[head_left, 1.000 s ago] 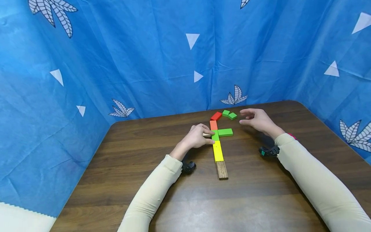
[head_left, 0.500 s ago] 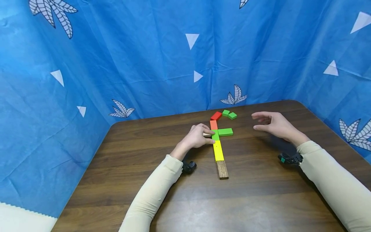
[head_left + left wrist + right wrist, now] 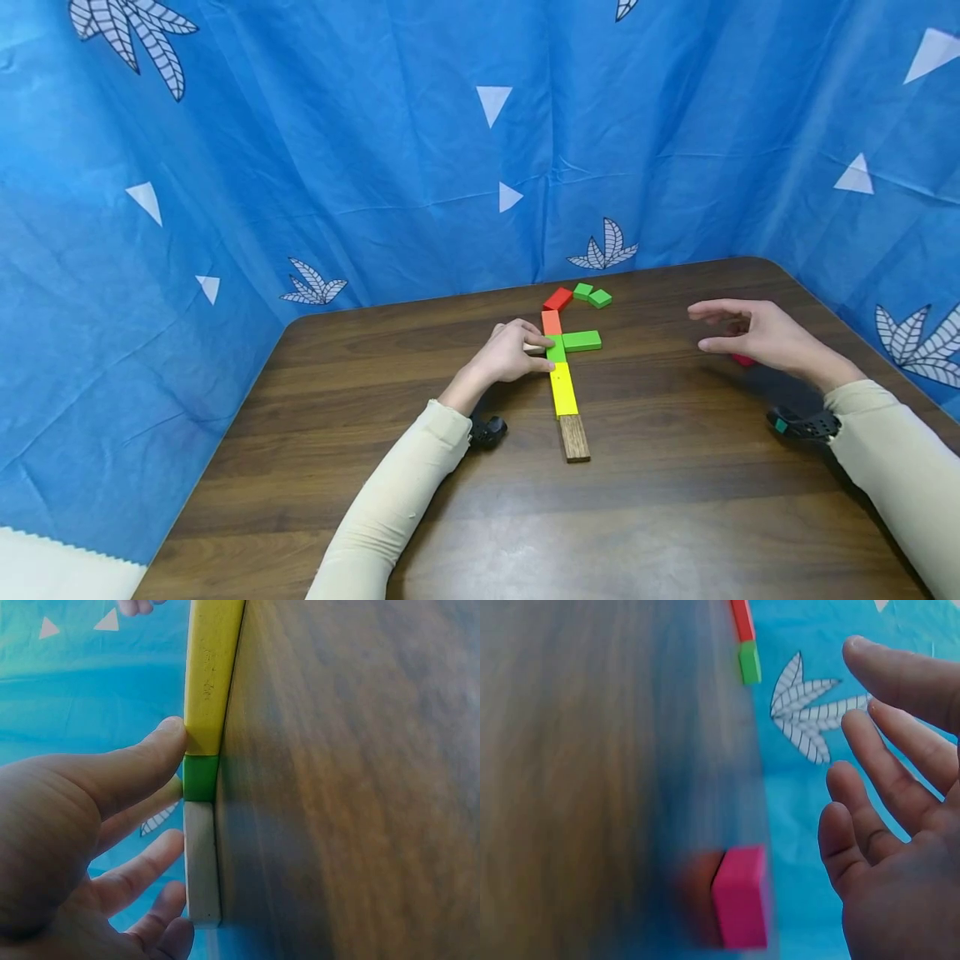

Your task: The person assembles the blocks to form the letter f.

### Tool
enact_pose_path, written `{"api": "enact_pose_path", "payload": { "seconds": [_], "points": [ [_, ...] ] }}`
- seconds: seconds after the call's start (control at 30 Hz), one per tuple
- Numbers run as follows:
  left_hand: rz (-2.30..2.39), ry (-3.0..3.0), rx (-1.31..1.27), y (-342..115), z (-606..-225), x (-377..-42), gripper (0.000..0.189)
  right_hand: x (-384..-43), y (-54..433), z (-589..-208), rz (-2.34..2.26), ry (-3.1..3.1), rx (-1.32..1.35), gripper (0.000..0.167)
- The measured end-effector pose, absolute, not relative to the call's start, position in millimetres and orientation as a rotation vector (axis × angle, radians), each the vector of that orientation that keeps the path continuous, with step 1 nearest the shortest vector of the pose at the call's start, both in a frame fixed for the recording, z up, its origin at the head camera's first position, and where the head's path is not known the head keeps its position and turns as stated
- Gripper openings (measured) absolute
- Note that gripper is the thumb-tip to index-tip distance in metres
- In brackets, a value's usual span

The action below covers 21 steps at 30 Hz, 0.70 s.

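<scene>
My left hand (image 3: 510,354) rests its fingertips on a flat row of blocks. Its thumb touches the edge of the yellow block (image 3: 210,682), while other fingers touch the green block (image 3: 200,778) and the pale block (image 3: 201,862). Below the yellow block lies a brown wooden block (image 3: 575,438); above the green one is an orange block (image 3: 551,322). A longer green block (image 3: 582,341) sticks out to the right. Off to the right, my right hand (image 3: 768,335) hovers with fingers apart, holding nothing. Beneath it is a pink block (image 3: 741,900), mostly hidden in the head view.
Beyond the orange block, a tilted red block (image 3: 558,300) and two small green blocks, one nearer (image 3: 600,298) and one farther (image 3: 582,292), curve to the right. Everything lies on a dark wooden table (image 3: 360,392). A blue patterned curtain (image 3: 420,167) hangs behind it.
My right hand has moved right and slightly toward me, away from the small green blocks to over the pink block. My left hand and the row of blocks have stayed in place.
</scene>
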<state>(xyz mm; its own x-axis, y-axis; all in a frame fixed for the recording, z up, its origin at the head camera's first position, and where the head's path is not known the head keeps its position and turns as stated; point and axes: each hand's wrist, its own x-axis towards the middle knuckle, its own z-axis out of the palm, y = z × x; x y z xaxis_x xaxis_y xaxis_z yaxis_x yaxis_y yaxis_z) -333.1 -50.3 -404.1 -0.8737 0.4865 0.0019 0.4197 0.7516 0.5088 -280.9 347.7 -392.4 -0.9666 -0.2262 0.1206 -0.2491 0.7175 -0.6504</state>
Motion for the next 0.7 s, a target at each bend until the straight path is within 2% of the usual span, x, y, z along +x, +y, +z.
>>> {"api": "enact_pose_path", "payload": {
  "seconds": [0.43, 0.7],
  "points": [
    [0.793, 2.817, 0.735, -54.2, -404.3, -330.4, 0.046, -273.8, 385.5, -406.1, 1.162, -2.860, 0.371, 0.059],
    [0.759, 2.819, 0.765, -53.4, -402.1, -331.5, 0.048, -275.1, 396.0, -419.9, 1.032, -2.956, 0.373, 0.063]
  ]
}}
